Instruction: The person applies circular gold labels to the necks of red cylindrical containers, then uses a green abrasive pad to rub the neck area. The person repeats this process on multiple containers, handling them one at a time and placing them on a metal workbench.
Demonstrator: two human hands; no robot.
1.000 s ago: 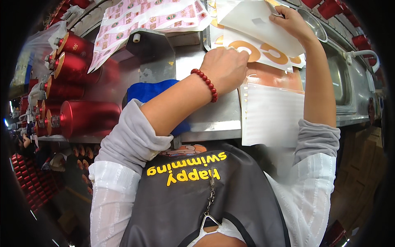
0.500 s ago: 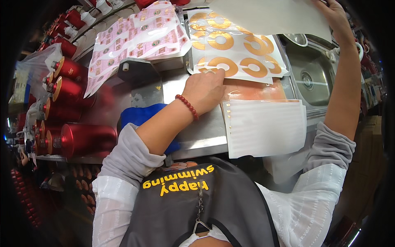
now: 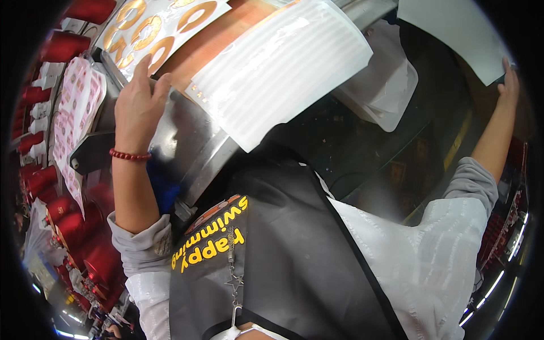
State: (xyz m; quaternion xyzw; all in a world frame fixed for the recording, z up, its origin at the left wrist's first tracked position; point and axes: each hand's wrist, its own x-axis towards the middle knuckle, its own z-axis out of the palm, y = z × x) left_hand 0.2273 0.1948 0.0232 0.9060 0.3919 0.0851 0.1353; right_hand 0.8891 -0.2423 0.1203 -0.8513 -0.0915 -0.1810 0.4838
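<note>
My left hand [image 3: 136, 110], a red bead bracelet [image 3: 130, 155] at its wrist, lies at the near edge of a sheet of gold ring-shaped decals [image 3: 165, 35]. Its forefinger and thumb are apart, and the fingertips reach the sheet's edge. Far out to the right, my right hand [image 3: 510, 85] pinches the corner of a large pale sheet of paper [image 3: 453, 34] that hangs over the floor. Between the hands, a stack of white striped sheets [image 3: 283, 68] rests on an orange-brown surface [image 3: 218, 38] and juts past the metal counter's edge.
Pink printed sheets [image 3: 76, 102] hang beside a dark bracket [image 3: 93, 152] at the left. Red canisters [image 3: 105, 255] crowd the left side. Below the counter, a white plastic tray [image 3: 385, 85] shows over the dark floor. A blue cloth [image 3: 161, 184] lies by my left forearm.
My view has turned to the right. My right hand has carried the pale sheet from above the decals out to the right, away from the counter. The left hand's thumb and forefinger have spread.
</note>
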